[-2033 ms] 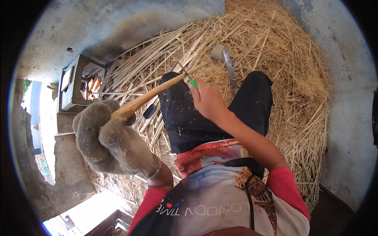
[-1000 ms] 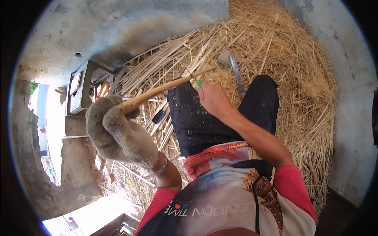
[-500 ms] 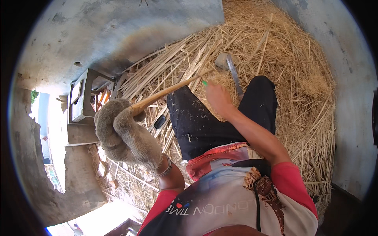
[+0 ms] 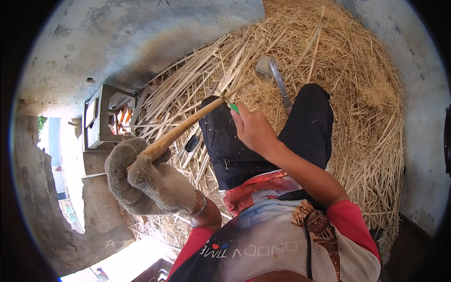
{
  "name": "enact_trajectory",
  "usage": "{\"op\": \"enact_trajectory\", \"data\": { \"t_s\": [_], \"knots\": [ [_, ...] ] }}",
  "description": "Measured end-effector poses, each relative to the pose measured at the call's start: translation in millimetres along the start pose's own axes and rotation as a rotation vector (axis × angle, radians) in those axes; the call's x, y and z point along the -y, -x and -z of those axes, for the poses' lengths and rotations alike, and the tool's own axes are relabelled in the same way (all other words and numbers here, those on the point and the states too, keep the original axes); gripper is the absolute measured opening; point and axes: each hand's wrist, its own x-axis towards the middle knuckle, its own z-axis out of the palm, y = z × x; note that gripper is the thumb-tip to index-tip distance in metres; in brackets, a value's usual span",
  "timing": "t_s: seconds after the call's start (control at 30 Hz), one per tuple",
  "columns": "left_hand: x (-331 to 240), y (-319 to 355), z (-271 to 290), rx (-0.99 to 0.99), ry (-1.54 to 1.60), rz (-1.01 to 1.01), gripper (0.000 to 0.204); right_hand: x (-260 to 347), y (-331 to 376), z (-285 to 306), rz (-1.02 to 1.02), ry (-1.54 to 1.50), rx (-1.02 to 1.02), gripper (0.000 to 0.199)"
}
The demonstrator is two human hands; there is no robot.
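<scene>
A thick knitted grey-brown glove covers my left hand (image 4: 148, 177), which is closed round the lower end of a tapering wooden stick (image 4: 188, 123). The stick slants up to the right, and its thin tip lies over the straw beyond my left knee. My right hand (image 4: 256, 129) is bare and closed, close beside the stick's upper half. A small green piece (image 4: 234, 108) sticks out by its thumb; the rest of what it grips is hidden. Whether that piece touches the stick, I cannot tell.
Beyond my knees a curved metal blade (image 4: 279, 84) rests by a grey stone-like block (image 4: 264, 66). Straw and split strips (image 4: 357, 94) cover the floor. A dark oblong item (image 4: 191, 143) lies beside my left leg. A wooden frame box (image 4: 105, 117) stands left, against the wall (image 4: 117, 42).
My right hand has come back toward me and left, with the green piece now beside the stick. My left hand has shifted slightly left and nearer, carrying the stick's lower end along.
</scene>
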Motion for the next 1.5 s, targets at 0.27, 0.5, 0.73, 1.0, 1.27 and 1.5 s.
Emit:
{"op": "enact_trajectory", "data": {
  "t_s": [0.27, 0.5, 0.73, 1.0, 1.27, 1.5],
  "knots": [
    [-15, -5, -36, -0.041, -0.134, -0.053, 0.025, -2, -22, 9, 0.063, 0.18, -0.019, 0.021],
    [-9, -5, -19, 0.083, -0.154, -0.091, 0.025, -32, -27, -2, -0.032, 0.232, 0.032, 0.026],
    [-25, 4, -16, 0.145, -0.177, -0.042, 0.025, -147, -58, -16, 0.032, 0.668, -0.088, 0.03],
    [-22, 4, -19, 0.183, -0.079, -0.073, 0.021, -155, -59, -14, -0.482, -0.312, 0.304, 0.033],
    [-20, 2, -31, 0.111, -0.105, -0.123, 0.03, -108, -58, -21, -0.038, 0.212, -0.042, 0.031],
    [-9, -1, -1, 0.213, -0.038, -0.127, 0.024, -135, -70, -18, -0.093, 0.542, 0.167, 0.03]
  ]
}}
